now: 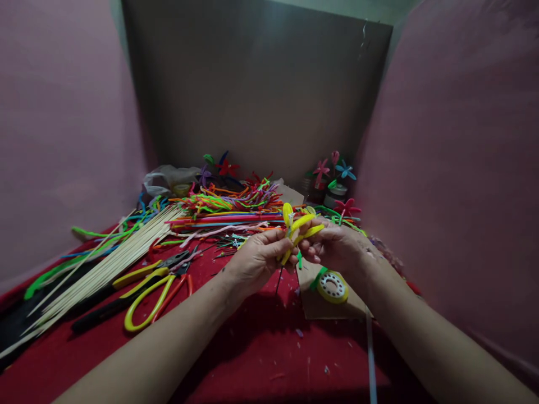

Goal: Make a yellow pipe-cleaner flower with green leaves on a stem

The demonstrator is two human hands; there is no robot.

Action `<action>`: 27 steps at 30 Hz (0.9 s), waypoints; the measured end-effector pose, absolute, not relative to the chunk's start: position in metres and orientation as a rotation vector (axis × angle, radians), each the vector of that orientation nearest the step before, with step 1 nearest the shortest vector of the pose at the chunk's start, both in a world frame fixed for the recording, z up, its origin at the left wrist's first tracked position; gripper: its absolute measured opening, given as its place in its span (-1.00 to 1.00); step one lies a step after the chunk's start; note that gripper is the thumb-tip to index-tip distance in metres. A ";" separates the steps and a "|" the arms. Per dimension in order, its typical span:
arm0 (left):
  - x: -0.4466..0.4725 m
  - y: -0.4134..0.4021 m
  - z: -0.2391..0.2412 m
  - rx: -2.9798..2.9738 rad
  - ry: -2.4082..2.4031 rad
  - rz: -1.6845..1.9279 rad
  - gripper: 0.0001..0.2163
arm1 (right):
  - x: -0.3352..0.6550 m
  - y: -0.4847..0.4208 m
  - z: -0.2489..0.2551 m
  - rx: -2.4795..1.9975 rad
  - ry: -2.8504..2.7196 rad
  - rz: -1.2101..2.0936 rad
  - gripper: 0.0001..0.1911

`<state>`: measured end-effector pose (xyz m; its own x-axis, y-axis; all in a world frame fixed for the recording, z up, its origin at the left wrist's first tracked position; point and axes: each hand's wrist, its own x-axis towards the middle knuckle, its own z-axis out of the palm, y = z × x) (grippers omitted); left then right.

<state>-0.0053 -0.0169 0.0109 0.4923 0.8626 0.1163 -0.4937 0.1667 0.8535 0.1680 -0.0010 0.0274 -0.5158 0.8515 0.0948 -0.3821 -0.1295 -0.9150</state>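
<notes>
A yellow pipe-cleaner flower (304,221) with looped petals is held up between my two hands, above the red cloth. My left hand (263,252) pinches its base from the left, and a thin dark wire stem (278,280) points down below the fingers. From the right, my right hand (332,244) has its fingers closed around the petals on that side. Small pale tips show at the flower's middle. Fingers hide part of the base. Beneath my right hand, a yellow-and-white tape roll (332,287) with green tape lies on a cardboard piece (314,306).
Pliers (138,275) and yellow-handled scissors (149,303) lie left, beside wooden sticks (109,261). Behind my hands is a heap of coloured pipe cleaners (236,199). Finished flowers (345,169) stand in jars at back right. A red cloth (252,348) covers the surface.
</notes>
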 end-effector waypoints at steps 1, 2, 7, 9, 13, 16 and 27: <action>-0.005 -0.017 0.011 0.994 0.456 1.032 -0.81 | 0.168 -0.003 0.028 -0.558 -1.245 1.776 -0.74; -0.004 -0.017 0.012 0.997 0.462 1.051 -0.81 | 0.168 -0.005 0.029 -0.532 -1.248 1.778 -0.72; -0.004 -0.016 0.011 1.016 0.466 1.091 -0.83 | 0.165 -0.009 0.025 -0.603 -1.184 1.666 -0.83; -0.006 -0.015 0.009 1.011 0.478 1.074 -0.84 | 0.164 -0.008 0.022 -0.655 -1.147 1.581 -0.88; -0.009 -0.014 0.009 1.013 0.474 0.966 -0.83 | 0.164 -0.010 0.021 -0.680 -1.127 1.534 -0.84; -0.010 -0.016 0.010 0.990 0.482 0.929 -0.84 | 0.166 -0.013 0.022 -0.696 -1.128 1.527 -0.81; -0.012 -0.013 0.009 0.924 0.474 0.952 -0.86 | 0.220 -0.056 0.008 -1.226 -1.466 0.726 -0.67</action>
